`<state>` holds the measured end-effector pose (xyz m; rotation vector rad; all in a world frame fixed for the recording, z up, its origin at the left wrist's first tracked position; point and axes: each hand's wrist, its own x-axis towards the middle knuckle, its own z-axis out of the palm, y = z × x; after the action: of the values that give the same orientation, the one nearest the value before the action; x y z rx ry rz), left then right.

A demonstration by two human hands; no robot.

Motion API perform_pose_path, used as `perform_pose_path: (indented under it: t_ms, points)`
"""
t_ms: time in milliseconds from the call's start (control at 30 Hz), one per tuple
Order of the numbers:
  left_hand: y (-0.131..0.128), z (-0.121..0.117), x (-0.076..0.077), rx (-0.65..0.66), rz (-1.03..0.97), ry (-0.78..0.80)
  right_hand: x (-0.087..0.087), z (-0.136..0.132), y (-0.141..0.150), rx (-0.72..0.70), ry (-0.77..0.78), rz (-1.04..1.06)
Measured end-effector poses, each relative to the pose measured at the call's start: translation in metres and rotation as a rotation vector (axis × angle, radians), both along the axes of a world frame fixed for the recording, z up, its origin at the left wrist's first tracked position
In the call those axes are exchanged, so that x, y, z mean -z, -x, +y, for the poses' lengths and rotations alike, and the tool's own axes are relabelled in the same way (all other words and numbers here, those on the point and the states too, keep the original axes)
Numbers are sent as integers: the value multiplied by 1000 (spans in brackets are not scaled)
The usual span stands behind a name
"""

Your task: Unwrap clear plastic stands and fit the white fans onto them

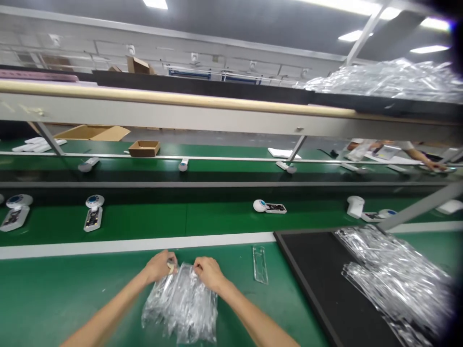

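My left hand (157, 266) and my right hand (210, 273) grip the top edge of a bundle of clear plastic bags (181, 303) lying on the green bench mat (90, 308). A small pale object (170, 266) shows at my left fingers, too small to identify. To the right of my right hand lies a single clear plastic sleeve (260, 265), not touching either hand.
A black-framed tray (311, 274) holds a large pile of clear plastic bags (394, 274). Beyond it, a green conveyor belt (144, 221) carries white handheld devices (93, 213). A co-worker's hand (434, 166) reaches across the far belt, near a cardboard box (143, 148).
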<state>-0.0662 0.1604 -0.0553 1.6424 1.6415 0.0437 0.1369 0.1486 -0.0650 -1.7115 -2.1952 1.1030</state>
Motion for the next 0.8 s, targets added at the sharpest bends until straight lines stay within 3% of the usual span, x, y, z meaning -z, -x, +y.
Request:
perform_pose_path:
  t_ms: [233,367,600,800]
  points:
    - [5,-3,-35,-28,-208,160,-5,1,-10,72,82,168]
    - [10,-5,-40,-6,-237,209,-6,3,-9,100,205,227]
    - [10,-5,-31,199,-5,207,-8,12,19,130,187,32]
    - [11,-9,-42,336,225,-53,-8,21,47,119,79,-164]
